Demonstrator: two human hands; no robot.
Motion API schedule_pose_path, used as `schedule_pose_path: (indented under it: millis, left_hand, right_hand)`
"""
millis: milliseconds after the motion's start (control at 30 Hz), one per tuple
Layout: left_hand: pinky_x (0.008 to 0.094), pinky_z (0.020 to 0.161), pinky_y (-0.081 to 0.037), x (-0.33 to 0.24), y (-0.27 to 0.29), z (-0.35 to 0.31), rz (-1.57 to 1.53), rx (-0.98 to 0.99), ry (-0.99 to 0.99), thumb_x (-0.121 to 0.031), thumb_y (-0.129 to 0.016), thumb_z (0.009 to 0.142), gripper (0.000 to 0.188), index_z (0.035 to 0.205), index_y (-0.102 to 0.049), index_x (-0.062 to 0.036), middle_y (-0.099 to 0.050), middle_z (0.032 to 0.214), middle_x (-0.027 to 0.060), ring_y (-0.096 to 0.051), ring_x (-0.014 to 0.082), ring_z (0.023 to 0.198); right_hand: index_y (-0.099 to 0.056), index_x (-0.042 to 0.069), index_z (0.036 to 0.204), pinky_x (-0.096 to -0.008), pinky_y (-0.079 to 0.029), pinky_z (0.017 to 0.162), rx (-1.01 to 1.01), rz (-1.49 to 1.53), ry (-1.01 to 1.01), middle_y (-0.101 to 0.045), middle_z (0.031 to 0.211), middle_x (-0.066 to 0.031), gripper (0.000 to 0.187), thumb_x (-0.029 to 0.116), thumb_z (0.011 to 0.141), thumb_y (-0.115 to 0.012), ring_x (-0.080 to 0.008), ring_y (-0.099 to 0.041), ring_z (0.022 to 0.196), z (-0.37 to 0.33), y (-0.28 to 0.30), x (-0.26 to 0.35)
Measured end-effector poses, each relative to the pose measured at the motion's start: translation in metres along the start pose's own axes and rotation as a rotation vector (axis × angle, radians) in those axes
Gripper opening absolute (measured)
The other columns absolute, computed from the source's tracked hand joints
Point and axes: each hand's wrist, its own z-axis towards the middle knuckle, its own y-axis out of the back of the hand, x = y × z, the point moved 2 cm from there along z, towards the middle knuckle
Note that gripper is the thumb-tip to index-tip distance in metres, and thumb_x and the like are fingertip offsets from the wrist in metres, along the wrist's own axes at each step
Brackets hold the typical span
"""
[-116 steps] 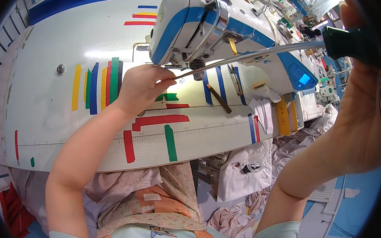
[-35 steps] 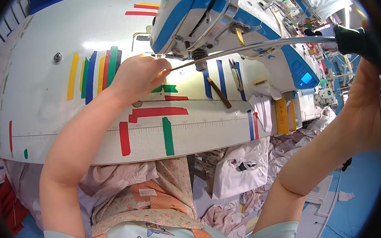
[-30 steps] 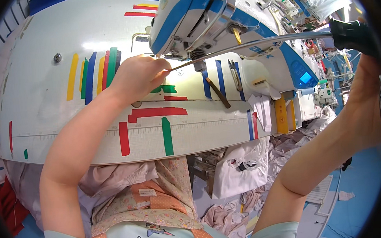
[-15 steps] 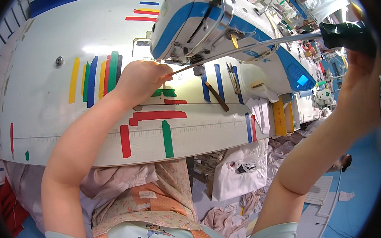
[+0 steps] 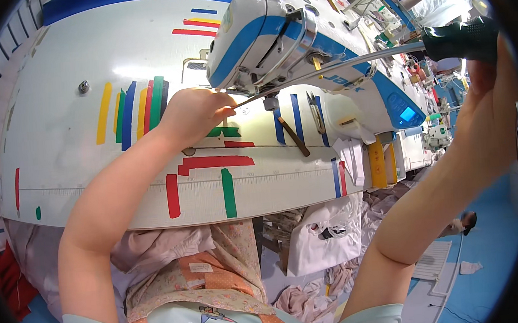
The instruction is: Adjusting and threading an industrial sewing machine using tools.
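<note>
A long screwdriver (image 5: pixel 456 41) with a dark green handle reaches across the front of the white and blue sewing machine (image 5: pixel 268 29). My right hand (image 5: pixel 486 82), raised at the far right, grips its handle. Its thin metal shaft slants down and left to my left hand (image 5: pixel 194 117). There my left thumb and fingers pinch the tip end, just below the machine's needle area; the very tip is hidden by the fingers. Beneath the machine arm, a brown-handled slim tool (image 5: pixel 294 137) and thread snips (image 5: pixel 317 112) lie on the table.
Coloured tape strips (image 5: pixel 126 115) and a ruler scale mark the white sewing table (image 5: pixel 48 146). A metal knob (image 5: pixel 84 86) sits at the left. White fabric (image 5: pixel 350 155) rests by a yellow piece (image 5: pixel 377 164) at the right. Piled cloth (image 5: pixel 305 299) lies below the table.
The screwdriver handle and my right hand have shifted slightly left and up. My left hand still pinches the tip end at nearly the same spot. The whole view has shifted a little.
</note>
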Motion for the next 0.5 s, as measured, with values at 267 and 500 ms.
schedule_pose_path:
  millis: [267, 500]
  left_hand:
    - [0.0335, 0.061, -0.05, 0.0, -0.001, 0.002, 0.037, 0.027, -0.04, -0.018, -0.067, 0.08, 0.008, 0.084, -0.068, -0.0107, -0.066, 0.071, 0.0078, -0.065, 0.0237, 0.068]
    - [0.0334, 0.061, -0.05, 0.002, -0.003, 0.001, -0.036, -0.021, -0.013, -0.018, -0.068, 0.079, 0.009, 0.084, -0.069, -0.0111, -0.066, 0.071, 0.0078, -0.065, 0.0238, 0.068]
  right_hand:
    - [-0.053, 0.009, 0.124, -0.0141, -0.047, 0.063, 0.009, 0.007, 0.014, -0.055, 0.122, -0.0192, 0.034, 0.026, 0.094, -0.052, -0.0113, -0.06, 0.076, -0.008, 0.017, -0.003]
    - [-0.053, 0.009, 0.124, -0.0137, -0.046, 0.063, 0.01, 0.005, 0.033, -0.055, 0.123, -0.0191, 0.034, 0.026, 0.094, -0.052, -0.0108, -0.06, 0.075, 0.012, 0.008, -0.009]
